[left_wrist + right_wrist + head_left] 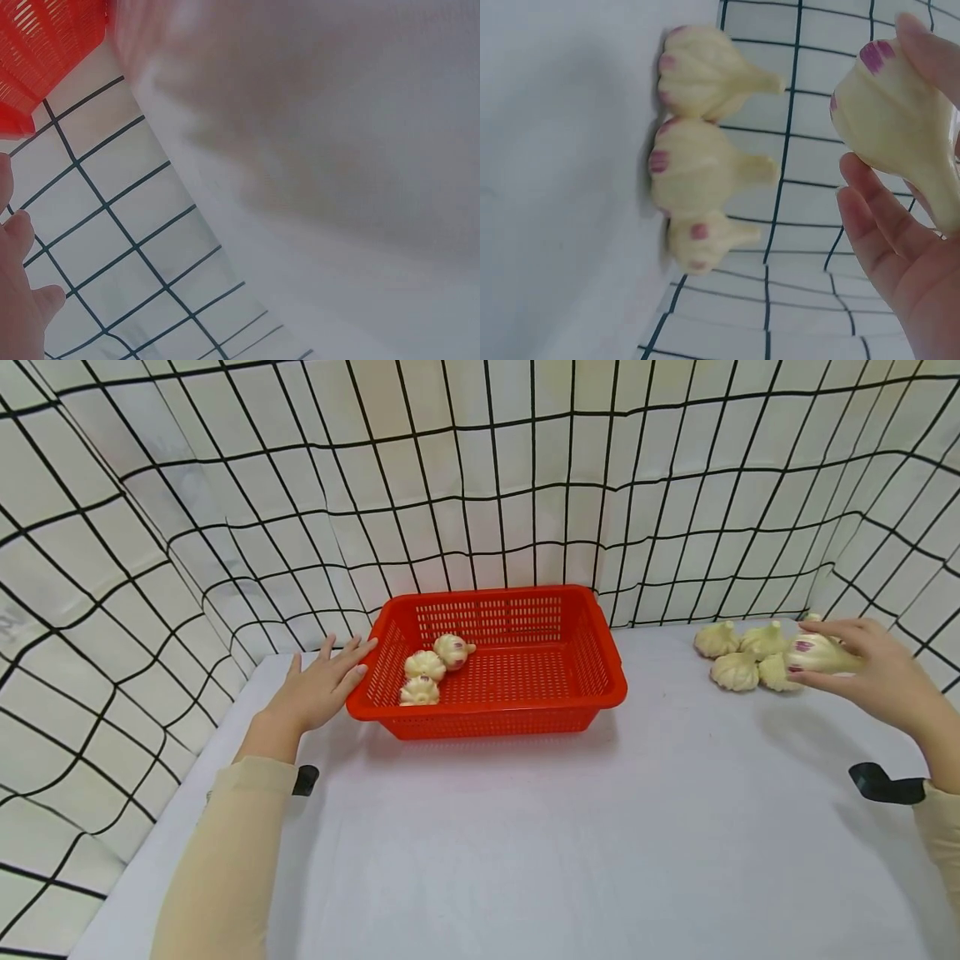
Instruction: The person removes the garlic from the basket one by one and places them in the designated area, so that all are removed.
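My right hand (873, 668) pinches a garlic bulb (819, 654) between thumb and fingers, above a small group of garlic bulbs (735, 672) at the right. The right wrist view shows the held bulb (892, 112) up close, cream with purple patches, raised off the table. Three other bulbs (697, 169) sit in a row beside it there. My left hand (318, 689) lies with fingers spread, its fingertips at the left rim of a red plastic basket (495, 720). Inside that basket, at its left end, are three garlic bulbs (424, 666).
A white table (525, 843) carries everything. White panels with a black wire grid (517, 485) rise behind the basket and along both sides, close to the bulbs at the right. A black strap piece (885, 783) sits at the right wrist.
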Demonstrator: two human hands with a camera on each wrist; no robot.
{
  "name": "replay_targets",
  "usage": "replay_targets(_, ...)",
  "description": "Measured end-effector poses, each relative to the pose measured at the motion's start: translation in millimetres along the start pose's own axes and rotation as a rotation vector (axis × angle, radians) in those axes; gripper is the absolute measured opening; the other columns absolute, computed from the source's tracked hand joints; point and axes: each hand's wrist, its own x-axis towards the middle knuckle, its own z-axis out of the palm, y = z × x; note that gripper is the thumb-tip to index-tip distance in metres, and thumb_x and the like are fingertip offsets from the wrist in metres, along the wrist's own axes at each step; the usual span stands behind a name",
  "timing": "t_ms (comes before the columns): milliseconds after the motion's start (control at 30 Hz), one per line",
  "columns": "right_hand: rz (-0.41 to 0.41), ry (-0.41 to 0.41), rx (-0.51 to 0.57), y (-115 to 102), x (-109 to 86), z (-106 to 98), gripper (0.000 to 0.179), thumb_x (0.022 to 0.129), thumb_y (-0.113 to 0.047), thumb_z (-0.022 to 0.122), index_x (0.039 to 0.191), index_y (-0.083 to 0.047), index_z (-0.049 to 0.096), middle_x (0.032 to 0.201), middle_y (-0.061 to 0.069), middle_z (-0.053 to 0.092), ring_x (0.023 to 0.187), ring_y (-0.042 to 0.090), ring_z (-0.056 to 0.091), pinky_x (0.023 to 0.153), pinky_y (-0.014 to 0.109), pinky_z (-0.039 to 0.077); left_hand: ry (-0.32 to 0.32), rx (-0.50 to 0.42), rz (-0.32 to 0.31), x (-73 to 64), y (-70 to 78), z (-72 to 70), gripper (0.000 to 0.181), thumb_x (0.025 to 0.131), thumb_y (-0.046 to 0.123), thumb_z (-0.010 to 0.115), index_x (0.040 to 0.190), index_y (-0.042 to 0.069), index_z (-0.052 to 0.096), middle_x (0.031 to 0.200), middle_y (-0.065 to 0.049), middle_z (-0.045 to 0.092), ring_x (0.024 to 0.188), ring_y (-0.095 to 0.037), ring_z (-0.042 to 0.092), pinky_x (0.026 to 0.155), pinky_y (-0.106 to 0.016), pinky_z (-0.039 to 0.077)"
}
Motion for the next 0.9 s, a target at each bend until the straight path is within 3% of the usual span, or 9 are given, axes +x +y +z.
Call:
replay_targets(267, 0.091, 0.018, -0.027, 19, -5.1, 0, 0.080, 0.095, -0.034, 0.076, 0.152, 0.008, 0.038, 0.145, 0.044, 0.035, 0.122, 0.061, 0.035, 0.087, 0.074, 0.035, 0.006, 0.005, -0.003, -0.5, -1.6, -1.5, 0.068, 0.108, 0.059, 0.021, 0.166, 0.023, 0.018, 0.170, -0.014, 0.013, 0.155, -0.040, -0.010, 0.113, -0.071, -0.016)
replay_targets(367, 0.119, 0.037, -0.043, 24, -6.8, -1, 0.078, 0.095, -0.032, 0.077, 0.148, 0.010, 0.039, 0.142, 0.042, 0.038, 0.112, 0.056, 0.041, 0.072, 0.052, 0.045, 0.003, 0.001, 0.003, 0.8, -1.5, -0.9, 0.067, 0.109, 0.057, 0.021, 0.166, 0.023, 0.018, 0.170, -0.014, 0.013, 0.155, -0.040, -0.010, 0.113, -0.072, -0.015)
replay_targets(500, 0.184, 0.053, -0.056, 29, -8.3, -1, 0.076, 0.096, -0.033, 0.075, 0.144, 0.012, 0.038, 0.138, 0.040, 0.039, 0.107, 0.053, 0.043, 0.063, 0.032, 0.037, 0.000, 0.000, 0.002, -0.5, -1.5, -1.0, 0.065, 0.109, 0.056, 0.022, 0.166, 0.024, 0.018, 0.171, -0.012, 0.012, 0.155, -0.040, -0.010, 0.112, -0.072, -0.015)
replay_targets(633, 0.240, 0.064, -0.051, 38, -10.8, -2, 0.077, 0.096, -0.036, 0.073, 0.143, 0.012, 0.036, 0.138, 0.041, 0.038, 0.109, 0.054, 0.042, 0.066, 0.037, 0.039, -0.003, 0.005, -0.005, 0.3, 0.4, -1.0, 0.065, 0.109, 0.055, 0.022, 0.166, 0.024, 0.018, 0.171, -0.012, 0.012, 0.155, -0.041, -0.010, 0.112, -0.072, -0.015)
replay_targets(800, 0.256, 0.073, -0.054, 51, -10.3, 0, 0.074, 0.098, -0.034, 0.070, 0.143, 0.014, 0.035, 0.136, 0.043, 0.036, 0.114, 0.057, 0.037, 0.077, 0.056, 0.040, -0.006, 0.005, -0.005, 0.6, -0.1, -0.9, 0.065, 0.109, 0.055, 0.022, 0.166, 0.024, 0.017, 0.171, -0.012, 0.012, 0.155, -0.041, -0.010, 0.112, -0.072, -0.015)
replay_targets(900, 0.252, 0.065, -0.089, 59, -7.5, -1, 0.070, 0.099, -0.031, 0.071, 0.140, 0.015, 0.038, 0.134, 0.044, 0.036, 0.113, 0.057, 0.037, 0.079, 0.060, 0.038, -0.004, 0.003, -0.001, 0.8, -1.1, -0.6, 0.065, 0.109, 0.056, 0.022, 0.166, 0.024, 0.017, 0.171, -0.013, 0.012, 0.155, -0.041, -0.010, 0.112, -0.072, -0.015)
